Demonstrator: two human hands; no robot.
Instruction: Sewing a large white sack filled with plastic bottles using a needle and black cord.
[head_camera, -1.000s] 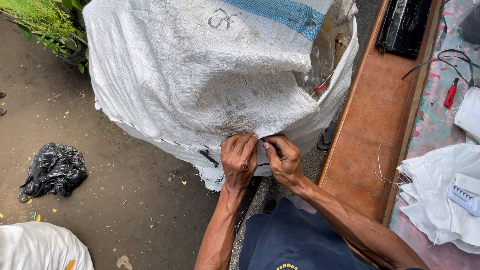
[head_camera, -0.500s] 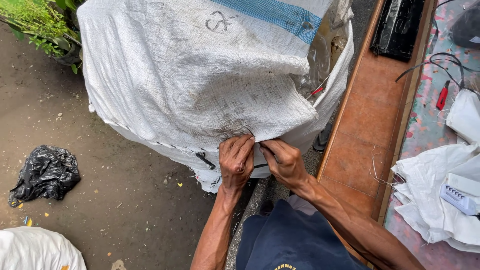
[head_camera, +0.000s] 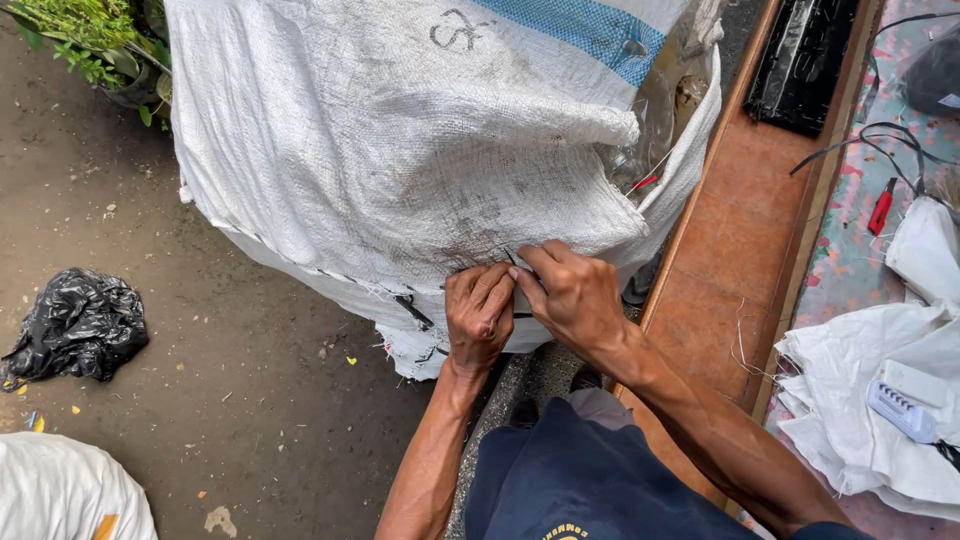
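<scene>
A big white woven sack (head_camera: 400, 150) with a blue stripe fills the top of the view, stuffed full. My left hand (head_camera: 480, 315) pinches the sack's lower folded edge, fingers curled into the fabric. My right hand (head_camera: 575, 295) presses right beside it on the same edge, pinching the cloth and a thin black tie (head_camera: 512, 262) that runs through the weave. A second black tie (head_camera: 413, 312) sticks out of the seam just left of my left hand. What lies under my fingers is hidden.
A crumpled black plastic bag (head_camera: 75, 325) lies on the dirt ground at left. Another white sack (head_camera: 60, 500) shows at bottom left. A tiled orange ledge (head_camera: 740, 220) runs along the right, with white cloth (head_camera: 870, 400), a black device (head_camera: 800, 60) and cables.
Both hands stay on the sack's edge; my right hand has shifted slightly closer over the left. The view has drifted a little.
</scene>
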